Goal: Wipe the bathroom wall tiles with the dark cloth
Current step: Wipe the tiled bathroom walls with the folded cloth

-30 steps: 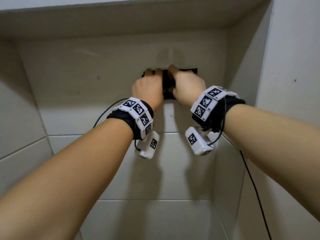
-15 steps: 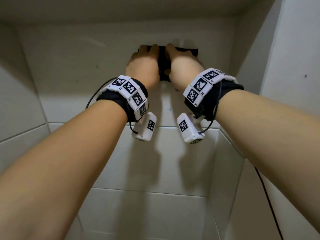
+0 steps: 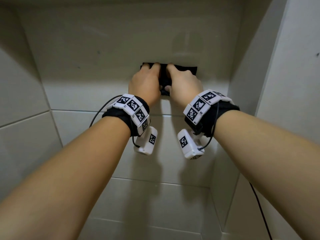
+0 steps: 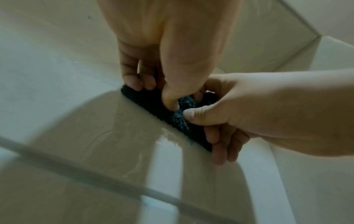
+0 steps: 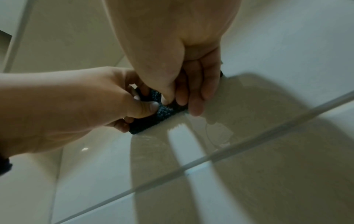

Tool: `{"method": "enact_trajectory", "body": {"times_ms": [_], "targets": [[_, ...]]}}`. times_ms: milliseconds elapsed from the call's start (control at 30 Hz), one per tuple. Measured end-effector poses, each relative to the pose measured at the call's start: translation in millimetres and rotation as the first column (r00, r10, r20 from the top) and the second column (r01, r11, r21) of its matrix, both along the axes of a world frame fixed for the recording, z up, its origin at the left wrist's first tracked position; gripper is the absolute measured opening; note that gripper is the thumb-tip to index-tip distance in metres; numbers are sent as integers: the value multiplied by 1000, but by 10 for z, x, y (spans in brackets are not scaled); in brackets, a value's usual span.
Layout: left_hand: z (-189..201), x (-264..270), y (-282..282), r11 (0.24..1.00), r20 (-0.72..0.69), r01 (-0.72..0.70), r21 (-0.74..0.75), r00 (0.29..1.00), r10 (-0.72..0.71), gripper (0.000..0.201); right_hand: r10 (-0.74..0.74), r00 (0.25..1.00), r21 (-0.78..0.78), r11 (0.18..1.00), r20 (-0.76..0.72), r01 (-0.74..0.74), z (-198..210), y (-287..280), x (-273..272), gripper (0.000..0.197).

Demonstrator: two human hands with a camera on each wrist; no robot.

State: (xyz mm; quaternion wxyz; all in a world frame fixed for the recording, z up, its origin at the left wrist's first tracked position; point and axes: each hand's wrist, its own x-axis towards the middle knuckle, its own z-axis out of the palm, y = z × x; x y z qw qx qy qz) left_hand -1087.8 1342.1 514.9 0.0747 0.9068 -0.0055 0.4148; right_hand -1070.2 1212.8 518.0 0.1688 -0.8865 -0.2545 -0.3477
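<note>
Two hands, left hand [image 3: 145, 84] and right hand [image 3: 183, 84], pinch and press the dark cloth [image 4: 151, 103] against one upper wall tile [image 3: 86, 54] (damp streaks below); lower tiles [image 3: 155, 205] seemingly remain.

Both hands, left hand [image 3: 146, 84] and right hand [image 3: 184, 84], slide the dark cloth [image 3: 187, 68] down the wall tile [image 3: 103, 58], away from its top edge.

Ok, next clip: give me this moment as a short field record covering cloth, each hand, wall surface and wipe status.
cloth: dark cloth, flat against the back wall tile, bunched between the thumbs
left hand: left hand fingers lie on the cloth's left part, thumb pinching the bunch
right hand: right hand fingers lie on its right part, thumb pinching the bunch
wall surface: glossy pale tiles, wet smears below the cloth
wipe status: under way, upper tile near the right corner
</note>
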Motion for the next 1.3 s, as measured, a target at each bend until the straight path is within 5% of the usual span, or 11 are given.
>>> {"method": "enact_trajectory", "body": {"times_ms": [600, 800, 1300], "targets": [[-247, 27, 78, 998, 64, 55, -37, 997, -53, 29, -82, 997, 43, 996, -12, 82, -173, 34, 24, 26], [-409, 5, 58, 987, 150, 130, -93, 982, -115, 29, -44, 998, 173, 984, -43, 51, -404, 2, -44, 29], [-925, 73, -95, 978, 152, 171, -121, 977, -152, 26, -74, 995, 222, 971, -72, 88, -942, -115, -11, 21]]}}
